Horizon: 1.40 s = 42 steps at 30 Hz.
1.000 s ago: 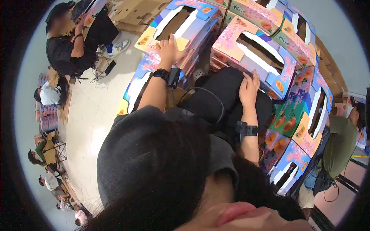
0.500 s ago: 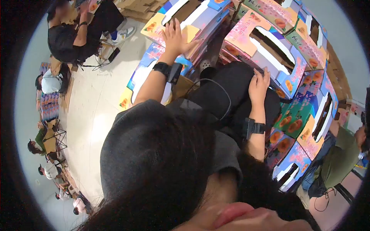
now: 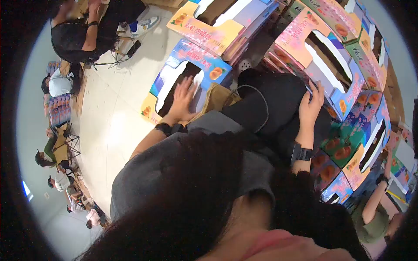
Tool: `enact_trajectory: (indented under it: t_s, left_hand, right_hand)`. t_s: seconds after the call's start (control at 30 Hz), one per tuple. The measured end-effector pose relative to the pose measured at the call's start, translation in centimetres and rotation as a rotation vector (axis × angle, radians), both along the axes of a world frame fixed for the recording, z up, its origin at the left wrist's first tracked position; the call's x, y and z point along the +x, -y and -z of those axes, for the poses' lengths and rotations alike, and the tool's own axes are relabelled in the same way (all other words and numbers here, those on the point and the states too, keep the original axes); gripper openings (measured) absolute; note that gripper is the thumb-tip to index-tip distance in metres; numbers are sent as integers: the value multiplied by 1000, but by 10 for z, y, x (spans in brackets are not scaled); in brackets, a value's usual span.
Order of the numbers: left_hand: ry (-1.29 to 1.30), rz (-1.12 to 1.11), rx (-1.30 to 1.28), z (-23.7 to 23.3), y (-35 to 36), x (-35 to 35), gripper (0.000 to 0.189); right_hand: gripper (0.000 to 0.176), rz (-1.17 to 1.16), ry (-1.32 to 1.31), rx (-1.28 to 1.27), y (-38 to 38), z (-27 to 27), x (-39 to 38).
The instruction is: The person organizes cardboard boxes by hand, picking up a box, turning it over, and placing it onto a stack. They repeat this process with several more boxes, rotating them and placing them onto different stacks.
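Observation:
My left hand (image 3: 183, 99) lies with its fingers spread over the opening of a blue and yellow printed fruit carton (image 3: 214, 71) at my left. The carton shows peach pictures and a long cut-out with white edges. My right hand (image 3: 311, 104) rests beside my knee, fingers stretched out along the lower edge of a pink and blue fruit carton (image 3: 300, 48). That carton tops a stack at my right. Neither hand grips anything. A black band sits on each wrist.
Another carton stack (image 3: 209, 32) stands ahead of me, beyond the left carton. Green and pink cartons (image 3: 348, 139) are piled at right. One person (image 3: 78, 39) sits at upper left, another (image 3: 374, 217) works at lower right. Further people sit along the left wall.
My left hand has moved back and down from the carton stack ahead to the carton at my left. My right hand stays at the right stack's edge. The view has shifted slightly.

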<state>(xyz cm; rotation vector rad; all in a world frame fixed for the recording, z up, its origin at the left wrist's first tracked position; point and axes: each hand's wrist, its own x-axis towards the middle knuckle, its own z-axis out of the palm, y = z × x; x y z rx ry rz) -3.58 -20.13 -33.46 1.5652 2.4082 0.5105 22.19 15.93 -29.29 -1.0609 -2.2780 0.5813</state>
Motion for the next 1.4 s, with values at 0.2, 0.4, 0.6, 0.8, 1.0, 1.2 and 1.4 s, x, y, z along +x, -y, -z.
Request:
enact_trajectory:
  t_s: [0.2,0.4,0.6,0.8,1.0,1.2,1.4]
  left_hand:
    - [-162,-162,-181,25,-7,32,71]
    - [-289,-248,-189,67,-4,39,69]
    - [-246,-302,-231,60,-9,36,82]
    - [-132,-304,-144,43,-10,24,109]
    - [-74,-297,-214,36,-4,7,108]
    - [-33,-239,-204,32,0,2,105]
    - [-55,-192,-180,28,7,-1,104]
  right_hand:
    - [33,22,56,31,-1,0,-2]
    - [32,12,80,57,-3,3,-3]
    - [32,-13,64,41,-5,3,1]
    - [33,-16,62,33,-7,7,4]
    - [33,-17,72,46,-9,10,5]
    - [32,-15,86,58,-9,10,4]
    - [32,-11,81,69,-12,13,3]
